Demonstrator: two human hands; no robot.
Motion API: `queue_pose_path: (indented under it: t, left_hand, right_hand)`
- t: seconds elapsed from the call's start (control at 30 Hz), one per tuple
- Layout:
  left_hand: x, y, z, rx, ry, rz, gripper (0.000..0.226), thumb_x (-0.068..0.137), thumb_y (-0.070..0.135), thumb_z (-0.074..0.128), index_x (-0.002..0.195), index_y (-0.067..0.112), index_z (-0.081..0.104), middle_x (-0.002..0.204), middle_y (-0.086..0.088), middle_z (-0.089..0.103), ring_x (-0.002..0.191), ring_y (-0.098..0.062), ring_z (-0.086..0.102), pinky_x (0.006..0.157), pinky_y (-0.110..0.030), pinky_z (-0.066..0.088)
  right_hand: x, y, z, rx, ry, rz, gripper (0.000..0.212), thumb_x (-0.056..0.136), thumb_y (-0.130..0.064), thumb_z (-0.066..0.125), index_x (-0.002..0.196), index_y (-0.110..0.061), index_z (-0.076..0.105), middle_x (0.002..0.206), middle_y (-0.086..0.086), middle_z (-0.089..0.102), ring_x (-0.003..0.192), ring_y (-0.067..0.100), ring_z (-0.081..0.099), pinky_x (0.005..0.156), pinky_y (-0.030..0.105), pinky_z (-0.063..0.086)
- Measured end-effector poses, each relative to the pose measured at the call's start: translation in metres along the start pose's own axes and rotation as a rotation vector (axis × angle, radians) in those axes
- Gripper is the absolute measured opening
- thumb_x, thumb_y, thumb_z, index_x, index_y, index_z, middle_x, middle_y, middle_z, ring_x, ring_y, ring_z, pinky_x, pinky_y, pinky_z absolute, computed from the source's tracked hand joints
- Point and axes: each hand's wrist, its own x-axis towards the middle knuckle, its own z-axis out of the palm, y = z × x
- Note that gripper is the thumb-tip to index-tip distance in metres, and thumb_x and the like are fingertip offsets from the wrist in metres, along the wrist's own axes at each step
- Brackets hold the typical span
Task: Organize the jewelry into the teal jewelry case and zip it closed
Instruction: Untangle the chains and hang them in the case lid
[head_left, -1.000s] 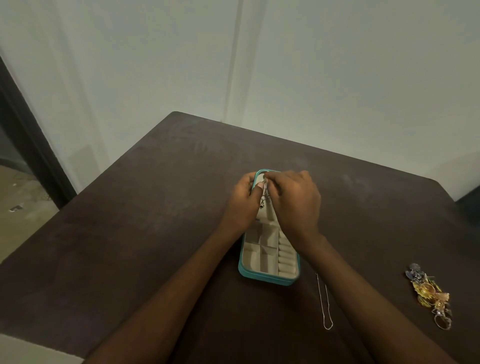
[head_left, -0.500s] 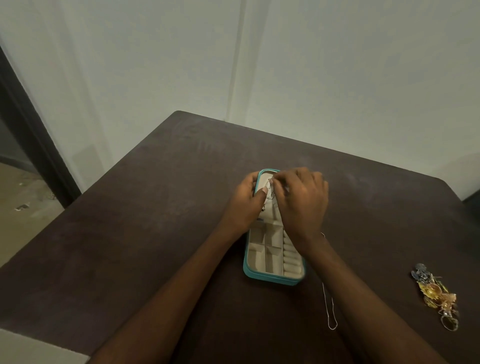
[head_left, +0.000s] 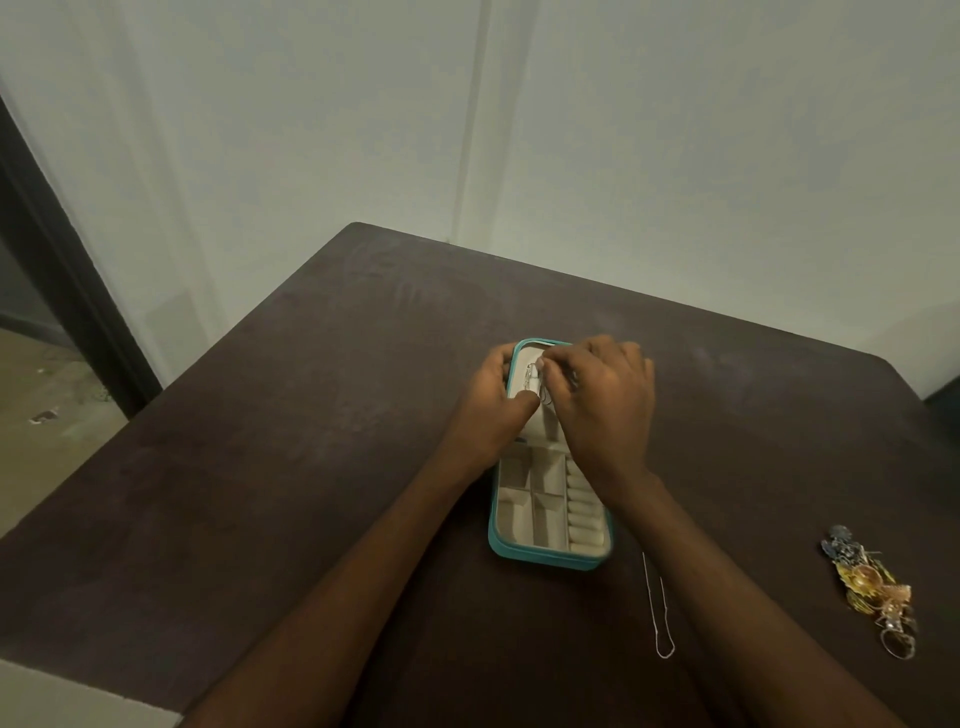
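Observation:
The teal jewelry case lies open on the dark table, its cream compartments and ring rolls facing up. Both hands work over its far half, the lid side. My left hand grips the lid's left edge, thumb pressed on the cream lining. My right hand pinches a thin silver necklace against the lid. A second silver chain lies on the table to the right of the case. A heap of colourful earrings and rings sits at the far right.
The dark brown table stands against a pale wall. Its left edge drops to a floor and a dark door frame. A pale surface shows at the bottom left corner.
My right hand has shifted slightly right and down over the lid with the silver necklace. The left thumb has pressed onto the lining. The case stays in place.

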Motion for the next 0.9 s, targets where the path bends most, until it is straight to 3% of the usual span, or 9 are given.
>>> queue_pose_path:
  t: [0.1, 0.23, 0.37, 0.53, 0.63, 0.73, 0.9]
  left_hand:
    - [-0.001, 0.002, 0.001, -0.007, -0.006, -0.018, 0.039, 0.083, -0.004, 0.053, 0.113, 0.019, 0.047, 0.098, 0.000, 0.061, 0.086, -0.014, 0.061, 0.066, -0.028, 0.052]
    - [-0.001, 0.001, 0.000, 0.003, 0.010, -0.039, 0.043, 0.081, -0.007, 0.049, 0.118, 0.015, 0.048, 0.109, -0.008, 0.063, 0.098, -0.023, 0.063, 0.077, -0.037, 0.055]
    - [-0.004, 0.005, -0.002, -0.057, -0.015, -0.068, 0.044, 0.085, -0.005, 0.046, 0.126, 0.011, 0.046, 0.112, -0.008, 0.064, 0.095, -0.018, 0.065, 0.073, -0.030, 0.057]
    - [-0.008, 0.005, -0.002, -0.138, 0.053, -0.123, 0.036, 0.090, -0.001, 0.045, 0.125, 0.008, 0.049, 0.110, -0.008, 0.063, 0.090, -0.014, 0.065, 0.071, -0.024, 0.056]
    - [-0.013, 0.002, -0.007, -0.083, 0.108, -0.138, 0.036, 0.093, 0.011, 0.047, 0.129, 0.011, 0.047, 0.118, -0.010, 0.061, 0.102, -0.019, 0.064, 0.085, -0.035, 0.054]
    - [-0.022, 0.006, -0.014, -0.002, 0.234, -0.061, 0.033, 0.094, 0.023, 0.049, 0.127, 0.018, 0.048, 0.120, -0.005, 0.058, 0.109, -0.018, 0.058, 0.095, -0.039, 0.049]
    - [-0.043, 0.025, -0.024, 0.101, 0.384, 0.129, 0.028, 0.093, 0.026, 0.051, 0.121, 0.022, 0.052, 0.109, 0.007, 0.057, 0.108, -0.013, 0.056, 0.098, -0.037, 0.047]
  right_hand:
    - [0.001, 0.003, -0.008, 0.057, 0.009, 0.033, 0.015, 0.084, -0.028, 0.060, 0.089, -0.019, 0.071, 0.083, 0.001, 0.065, 0.080, 0.021, 0.053, 0.070, 0.029, 0.032]
    - [0.001, 0.019, -0.025, 0.099, -0.019, 0.071, 0.016, 0.086, -0.033, 0.058, 0.090, -0.022, 0.070, 0.085, -0.003, 0.065, 0.081, 0.016, 0.052, 0.071, 0.023, 0.025]
    - [-0.008, 0.040, -0.051, 0.158, -0.073, 0.142, 0.013, 0.085, -0.029, 0.063, 0.091, -0.021, 0.071, 0.086, -0.004, 0.066, 0.081, 0.012, 0.051, 0.071, 0.028, 0.036]
    - [-0.032, 0.067, -0.083, 0.203, -0.275, 0.312, 0.014, 0.084, -0.021, 0.066, 0.094, -0.013, 0.072, 0.076, -0.006, 0.061, 0.071, 0.008, 0.052, 0.069, 0.021, 0.036]
    - [-0.056, 0.084, -0.088, 0.174, -0.432, 0.419, 0.017, 0.082, -0.025, 0.067, 0.095, -0.014, 0.072, 0.080, 0.000, 0.068, 0.074, 0.013, 0.059, 0.069, 0.023, 0.042]
    - [-0.073, 0.090, -0.083, 0.164, -0.538, 0.466, 0.020, 0.080, -0.028, 0.068, 0.095, -0.015, 0.072, 0.081, 0.003, 0.070, 0.081, 0.019, 0.064, 0.077, 0.034, 0.052]
    - [-0.066, 0.088, -0.070, 0.186, -0.489, 0.473, 0.017, 0.081, -0.034, 0.065, 0.086, -0.019, 0.073, 0.070, -0.004, 0.065, 0.075, 0.016, 0.063, 0.072, 0.034, 0.053]
